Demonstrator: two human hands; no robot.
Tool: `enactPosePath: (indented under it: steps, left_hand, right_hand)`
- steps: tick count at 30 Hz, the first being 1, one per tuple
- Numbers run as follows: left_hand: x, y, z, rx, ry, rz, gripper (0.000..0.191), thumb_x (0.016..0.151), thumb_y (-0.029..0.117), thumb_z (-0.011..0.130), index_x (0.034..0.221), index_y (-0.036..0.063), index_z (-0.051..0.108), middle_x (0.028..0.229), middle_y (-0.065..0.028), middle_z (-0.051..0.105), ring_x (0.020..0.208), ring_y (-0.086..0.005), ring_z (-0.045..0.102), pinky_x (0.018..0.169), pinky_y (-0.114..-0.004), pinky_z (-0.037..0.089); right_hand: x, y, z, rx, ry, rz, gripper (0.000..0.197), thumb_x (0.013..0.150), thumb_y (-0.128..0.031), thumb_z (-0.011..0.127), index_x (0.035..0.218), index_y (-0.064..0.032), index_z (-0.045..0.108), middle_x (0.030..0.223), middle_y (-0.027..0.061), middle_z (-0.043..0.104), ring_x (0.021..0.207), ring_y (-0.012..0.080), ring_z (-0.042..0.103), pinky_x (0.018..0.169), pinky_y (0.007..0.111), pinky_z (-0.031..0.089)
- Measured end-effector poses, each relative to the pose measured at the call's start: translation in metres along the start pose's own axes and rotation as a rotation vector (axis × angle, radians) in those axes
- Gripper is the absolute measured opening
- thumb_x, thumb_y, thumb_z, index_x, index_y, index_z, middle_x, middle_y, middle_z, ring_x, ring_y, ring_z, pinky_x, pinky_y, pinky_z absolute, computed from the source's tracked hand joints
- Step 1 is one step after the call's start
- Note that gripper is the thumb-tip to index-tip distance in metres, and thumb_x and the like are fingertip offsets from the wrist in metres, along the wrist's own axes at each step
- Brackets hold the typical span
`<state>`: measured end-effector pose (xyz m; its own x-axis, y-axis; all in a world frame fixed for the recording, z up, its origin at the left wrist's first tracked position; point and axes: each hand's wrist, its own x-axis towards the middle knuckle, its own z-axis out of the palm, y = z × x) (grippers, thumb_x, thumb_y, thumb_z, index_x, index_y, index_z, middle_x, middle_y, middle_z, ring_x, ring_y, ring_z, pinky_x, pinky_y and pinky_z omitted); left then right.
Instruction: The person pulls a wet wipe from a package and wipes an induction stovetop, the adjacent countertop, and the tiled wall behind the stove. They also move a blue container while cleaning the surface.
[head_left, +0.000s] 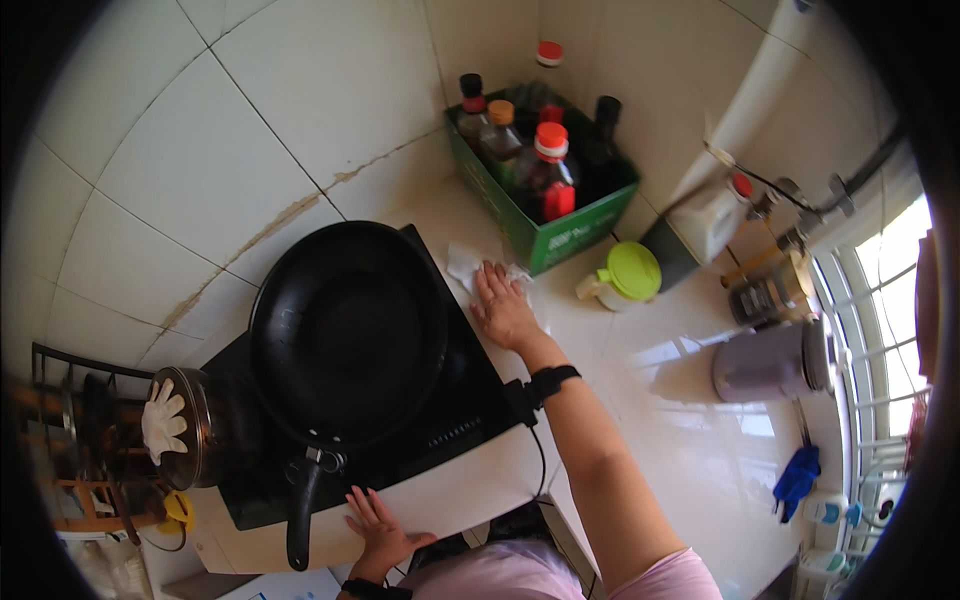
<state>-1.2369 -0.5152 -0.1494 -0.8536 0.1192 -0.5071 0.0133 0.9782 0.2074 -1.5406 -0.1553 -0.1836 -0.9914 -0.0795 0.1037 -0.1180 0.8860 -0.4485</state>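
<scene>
My right hand (504, 306) lies flat on a crumpled white wipe (465, 264), pressing it on the white countertop (600, 420). This spot is between the black glass cooktop (465, 405) and a green box (577, 244) of bottles. Part of the wipe is hidden under the palm. My left hand (381, 529) rests near the counter's front edge with fingers spread, holding nothing. A black frying pan (352, 337) sits on the cooktop; its handle (301, 517) points towards me, left of my left hand.
Right of the box stand a lime-lidded jar (630, 271), a white jug (709, 221) and a purple canister (765, 361). A lidded pot (199, 427) with a white glove (163, 421) on top stands left of the pan. Along the back runs a tiled wall (217, 157).
</scene>
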Motion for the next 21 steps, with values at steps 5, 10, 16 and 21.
enactPosePath:
  steps: [5,10,16,21]
  left_hand:
    - [-0.006,-0.009,0.010,-0.015,-0.034,0.003,0.152,0.050,0.077,0.070,0.137,0.0018,-0.029,0.141,-0.0331,-0.028,0.129,-0.0569,-0.023,0.095,-0.075,-0.006]
    - [-0.004,-0.008,0.010,-0.004,-0.035,-0.008,0.146,0.055,0.080,0.064,0.140,-0.0023,-0.022,0.143,-0.0346,-0.024,0.129,-0.0570,-0.024,0.095,-0.073,-0.006]
    - [-0.006,-0.009,0.006,-0.001,0.029,0.052,0.145,0.056,0.081,0.062,0.141,-0.0025,-0.019,0.144,-0.0333,-0.024,0.131,-0.0536,-0.023,0.095,-0.072,-0.010]
    - [-0.002,0.000,-0.005,-0.058,-0.042,-0.001,0.147,0.053,0.082,0.063,0.141,-0.0005,-0.021,0.144,-0.0319,-0.026,0.131,-0.0534,-0.025,0.094,-0.074,-0.006]
  right_hand:
    - [0.110,0.013,0.015,0.012,-0.087,-0.083,0.063,0.088,-0.032,0.046,0.141,-0.0027,0.030,0.152,0.0156,0.019,0.140,0.0339,0.017,0.113,0.047,0.017]
    - [0.184,0.009,0.005,-0.037,-0.173,-0.083,0.060,0.088,-0.034,0.045,0.141,-0.0098,0.032,0.153,0.0133,0.017,0.140,0.0336,0.015,0.112,0.048,0.017]
    - [0.151,0.006,0.019,0.037,-0.101,-0.353,0.046,0.090,-0.031,0.045,0.132,-0.0128,0.047,0.145,0.0076,0.036,0.135,0.0306,0.029,0.108,0.049,0.024]
    - [0.040,0.003,-0.003,0.042,-0.099,-0.384,0.049,0.087,-0.027,0.049,0.132,-0.0085,0.046,0.143,0.0090,0.039,0.135,0.0305,0.031,0.107,0.048,0.027]
